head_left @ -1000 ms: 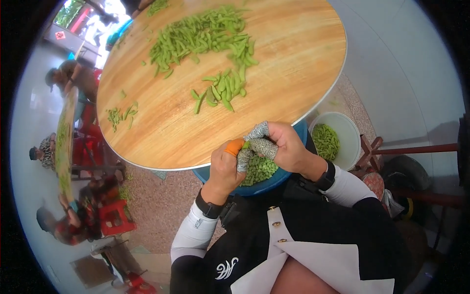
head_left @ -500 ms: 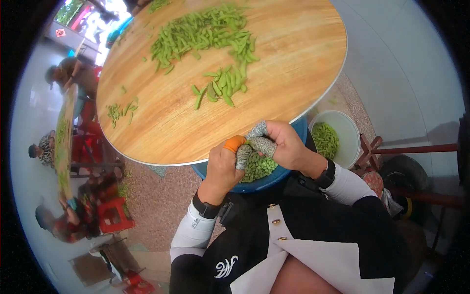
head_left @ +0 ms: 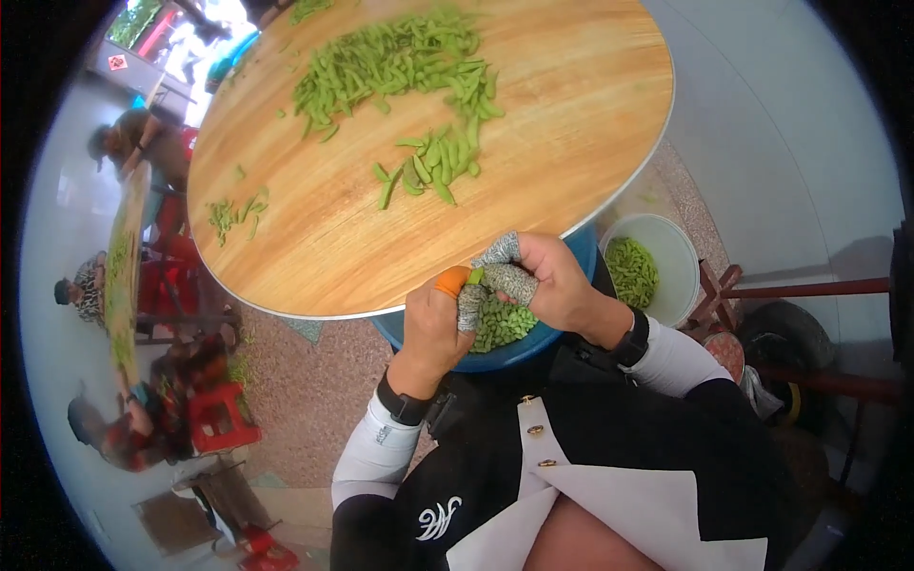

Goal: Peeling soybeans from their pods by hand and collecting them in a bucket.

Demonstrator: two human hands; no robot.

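Over the near edge of the round wooden table, my left hand and my right hand meet fingertip to fingertip. Both are closed, pinching a small green bean pod that mostly hides behind the fingers. Grey knitted covers wrap several fingertips, and one left finger wears an orange cover. Just beneath sits a blue basin holding shelled green beans. A small group of bean pods lies on the table beyond my hands, below a larger pile of pods.
To the right, a white bucket on the floor holds green pods, beside a reddish wooden frame. A few scattered pods lie at the table's left. Several people sit at another long table far left, near a red stool.
My hands stay in nearly the same place, still pinched together. The green pod shows a little more between the fingertips now.
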